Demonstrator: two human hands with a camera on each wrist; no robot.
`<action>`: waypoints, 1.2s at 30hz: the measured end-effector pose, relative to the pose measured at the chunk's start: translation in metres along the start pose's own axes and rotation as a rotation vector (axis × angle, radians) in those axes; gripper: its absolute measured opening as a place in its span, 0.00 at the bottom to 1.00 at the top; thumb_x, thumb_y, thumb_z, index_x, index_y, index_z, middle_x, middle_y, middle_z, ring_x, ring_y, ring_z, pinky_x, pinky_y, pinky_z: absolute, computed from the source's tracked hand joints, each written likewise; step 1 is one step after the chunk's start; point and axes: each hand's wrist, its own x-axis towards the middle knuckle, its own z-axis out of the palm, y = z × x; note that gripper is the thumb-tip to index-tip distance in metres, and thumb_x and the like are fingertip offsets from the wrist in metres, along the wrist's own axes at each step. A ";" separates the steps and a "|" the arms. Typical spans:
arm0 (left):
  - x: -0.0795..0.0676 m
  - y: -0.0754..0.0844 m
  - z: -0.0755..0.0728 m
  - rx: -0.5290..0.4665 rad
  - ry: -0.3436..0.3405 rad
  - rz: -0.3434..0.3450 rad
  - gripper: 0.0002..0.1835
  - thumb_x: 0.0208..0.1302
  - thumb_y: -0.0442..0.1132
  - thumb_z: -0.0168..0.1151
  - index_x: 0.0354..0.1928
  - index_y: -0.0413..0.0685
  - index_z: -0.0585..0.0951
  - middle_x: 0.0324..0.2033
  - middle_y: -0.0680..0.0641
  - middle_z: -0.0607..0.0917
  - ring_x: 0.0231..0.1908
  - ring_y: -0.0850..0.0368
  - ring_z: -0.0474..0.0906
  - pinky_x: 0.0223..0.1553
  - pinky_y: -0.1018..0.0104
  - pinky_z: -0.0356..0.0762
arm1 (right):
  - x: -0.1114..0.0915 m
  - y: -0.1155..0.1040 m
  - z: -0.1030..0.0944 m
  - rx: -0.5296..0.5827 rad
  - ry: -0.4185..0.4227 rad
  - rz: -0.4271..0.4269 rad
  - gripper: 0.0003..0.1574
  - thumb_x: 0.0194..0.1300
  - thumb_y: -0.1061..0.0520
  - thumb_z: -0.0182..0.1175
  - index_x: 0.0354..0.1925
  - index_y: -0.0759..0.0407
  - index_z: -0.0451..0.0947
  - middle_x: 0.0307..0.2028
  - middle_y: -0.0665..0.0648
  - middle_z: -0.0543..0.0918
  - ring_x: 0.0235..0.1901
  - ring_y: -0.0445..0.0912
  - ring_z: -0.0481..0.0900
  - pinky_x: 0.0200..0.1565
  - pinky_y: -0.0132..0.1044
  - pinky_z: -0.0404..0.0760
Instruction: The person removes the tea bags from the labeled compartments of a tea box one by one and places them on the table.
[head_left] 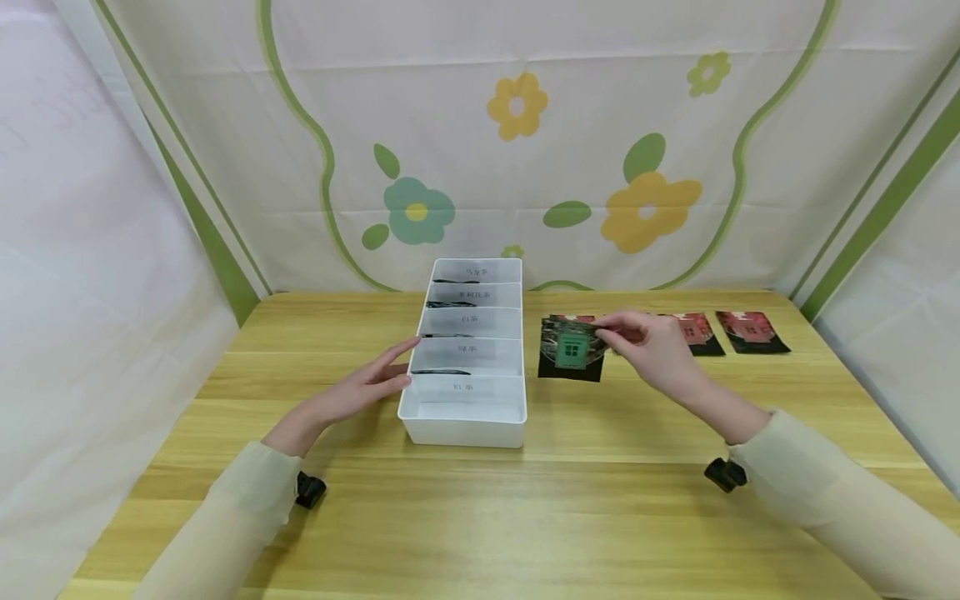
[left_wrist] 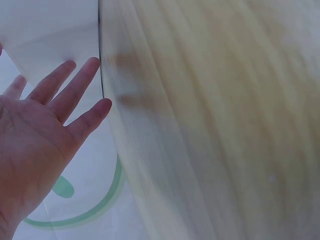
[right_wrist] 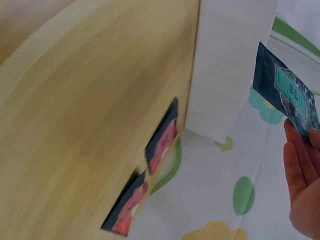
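In the head view my right hand (head_left: 660, 350) pinches a black tea sachet with a green label (head_left: 572, 350) by its upper right corner, between thumb and fingers. The sachet hangs just right of a long white divided box (head_left: 465, 433), and the right wrist view shows it raised off the table. My left hand (head_left: 352, 396) is spread against the box's left side, fingers extended; its fingertips are at the wall. Thin dark sachet edges (head_left: 441, 372) show in several compartments behind the front one, and each divider carries printed characters.
Black sachets with red-pink labels lie in a row at the back right of the wooden table (head_left: 465, 525), including one at the far right (head_left: 752, 331). The held sachet and my right hand partly hide this row. A flowered cloth (head_left: 465, 150) hangs behind the table.
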 end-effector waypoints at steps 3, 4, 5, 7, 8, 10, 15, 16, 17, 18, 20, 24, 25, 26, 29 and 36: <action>0.001 0.000 0.000 0.002 0.001 0.000 0.33 0.76 0.46 0.49 0.77 0.64 0.49 0.75 0.49 0.48 0.70 0.40 0.55 0.65 0.38 0.53 | -0.005 0.010 -0.004 -0.038 -0.011 0.006 0.09 0.62 0.67 0.65 0.42 0.61 0.85 0.33 0.57 0.86 0.25 0.43 0.83 0.27 0.25 0.77; 0.001 0.000 0.000 0.002 0.001 0.000 0.33 0.76 0.46 0.49 0.77 0.64 0.49 0.75 0.49 0.48 0.69 0.40 0.55 0.65 0.38 0.53 | -0.007 0.013 -0.004 -0.043 -0.024 0.017 0.09 0.62 0.67 0.65 0.42 0.62 0.85 0.33 0.57 0.86 0.24 0.43 0.82 0.26 0.25 0.76; 0.001 0.000 0.000 0.002 0.000 -0.001 0.33 0.76 0.46 0.49 0.77 0.64 0.49 0.75 0.49 0.47 0.70 0.40 0.55 0.65 0.38 0.53 | -0.009 0.016 -0.005 -0.051 -0.039 0.032 0.10 0.62 0.67 0.65 0.43 0.62 0.85 0.33 0.58 0.86 0.23 0.43 0.81 0.24 0.26 0.76; 0.001 0.000 -0.001 0.004 0.001 -0.001 0.33 0.76 0.46 0.49 0.77 0.63 0.49 0.75 0.48 0.47 0.70 0.40 0.55 0.65 0.38 0.53 | -0.012 0.023 -0.005 -0.056 -0.085 0.071 0.10 0.63 0.67 0.64 0.44 0.62 0.84 0.34 0.59 0.85 0.24 0.43 0.81 0.24 0.29 0.76; 0.000 0.001 -0.001 0.004 0.002 -0.002 0.33 0.76 0.46 0.49 0.77 0.64 0.49 0.75 0.48 0.47 0.70 0.39 0.55 0.65 0.38 0.53 | -0.013 0.026 -0.004 -0.054 -0.112 0.094 0.11 0.63 0.67 0.64 0.44 0.62 0.84 0.35 0.59 0.85 0.25 0.43 0.81 0.24 0.30 0.77; 0.000 0.001 -0.001 0.000 0.000 -0.003 0.33 0.76 0.46 0.49 0.77 0.64 0.49 0.75 0.49 0.47 0.70 0.39 0.54 0.65 0.38 0.53 | -0.015 0.034 -0.002 -0.041 -0.168 0.138 0.11 0.64 0.67 0.63 0.46 0.63 0.83 0.36 0.60 0.85 0.28 0.45 0.83 0.27 0.32 0.79; -0.001 0.002 0.000 -0.007 -0.008 -0.009 0.33 0.76 0.46 0.49 0.77 0.65 0.49 0.75 0.47 0.47 0.70 0.39 0.54 0.65 0.39 0.53 | -0.018 0.053 0.006 -0.027 -0.263 0.195 0.12 0.64 0.69 0.62 0.47 0.65 0.82 0.38 0.62 0.85 0.35 0.51 0.85 0.34 0.36 0.83; -0.001 0.001 0.000 -0.005 -0.009 -0.010 0.33 0.76 0.46 0.49 0.77 0.65 0.49 0.75 0.47 0.47 0.70 0.39 0.54 0.65 0.39 0.53 | -0.018 0.056 0.008 -0.028 -0.277 0.204 0.13 0.64 0.69 0.62 0.48 0.65 0.81 0.38 0.62 0.85 0.36 0.52 0.85 0.35 0.37 0.83; -0.001 0.001 0.000 -0.005 -0.008 -0.010 0.33 0.76 0.46 0.49 0.77 0.65 0.49 0.75 0.47 0.48 0.70 0.39 0.54 0.65 0.39 0.53 | -0.017 0.059 0.009 -0.027 -0.289 0.211 0.13 0.64 0.69 0.62 0.48 0.66 0.81 0.39 0.62 0.85 0.36 0.52 0.85 0.35 0.38 0.83; -0.001 0.001 0.001 -0.006 -0.008 -0.010 0.33 0.76 0.46 0.49 0.77 0.64 0.49 0.75 0.47 0.48 0.70 0.39 0.54 0.65 0.39 0.53 | -0.017 0.062 0.010 -0.032 -0.301 0.218 0.12 0.65 0.68 0.62 0.48 0.66 0.81 0.39 0.62 0.84 0.37 0.53 0.84 0.36 0.38 0.83; -0.001 0.000 0.001 -0.003 -0.004 -0.009 0.33 0.76 0.46 0.49 0.77 0.64 0.49 0.75 0.47 0.48 0.70 0.39 0.54 0.65 0.39 0.53 | -0.017 0.067 0.013 -0.040 -0.329 0.235 0.12 0.65 0.68 0.61 0.48 0.65 0.81 0.40 0.62 0.84 0.38 0.53 0.84 0.37 0.40 0.83; -0.001 -0.002 0.001 0.003 0.002 -0.010 0.33 0.76 0.46 0.49 0.77 0.65 0.49 0.75 0.48 0.48 0.70 0.39 0.54 0.65 0.39 0.53 | -0.015 0.077 0.018 -0.084 -0.403 0.238 0.11 0.65 0.66 0.62 0.46 0.63 0.81 0.40 0.59 0.84 0.37 0.51 0.83 0.38 0.42 0.82; -0.001 -0.002 0.001 0.003 0.001 -0.011 0.33 0.76 0.46 0.49 0.77 0.65 0.49 0.75 0.48 0.48 0.70 0.39 0.54 0.65 0.39 0.53 | -0.014 0.079 0.019 -0.092 -0.420 0.232 0.10 0.65 0.66 0.63 0.46 0.62 0.81 0.39 0.59 0.84 0.37 0.51 0.83 0.37 0.43 0.82; -0.001 -0.002 0.001 0.002 0.000 -0.013 0.33 0.76 0.46 0.49 0.77 0.65 0.49 0.75 0.48 0.48 0.70 0.39 0.54 0.65 0.39 0.53 | -0.013 0.081 0.020 -0.101 -0.433 0.225 0.09 0.65 0.65 0.63 0.45 0.62 0.81 0.38 0.58 0.84 0.35 0.49 0.83 0.36 0.43 0.82; -0.001 0.000 0.001 -0.001 -0.004 -0.021 0.33 0.76 0.47 0.49 0.77 0.65 0.49 0.75 0.47 0.47 0.70 0.40 0.54 0.65 0.39 0.53 | -0.011 0.084 0.024 -0.124 -0.452 0.215 0.08 0.64 0.64 0.64 0.43 0.61 0.82 0.35 0.54 0.84 0.32 0.46 0.81 0.34 0.42 0.81; -0.001 0.001 0.001 -0.004 -0.008 -0.021 0.33 0.76 0.47 0.48 0.77 0.66 0.48 0.75 0.47 0.47 0.70 0.40 0.54 0.65 0.39 0.52 | -0.006 0.084 0.027 -0.169 -0.431 0.215 0.07 0.63 0.63 0.65 0.41 0.62 0.82 0.30 0.51 0.82 0.28 0.42 0.77 0.32 0.41 0.78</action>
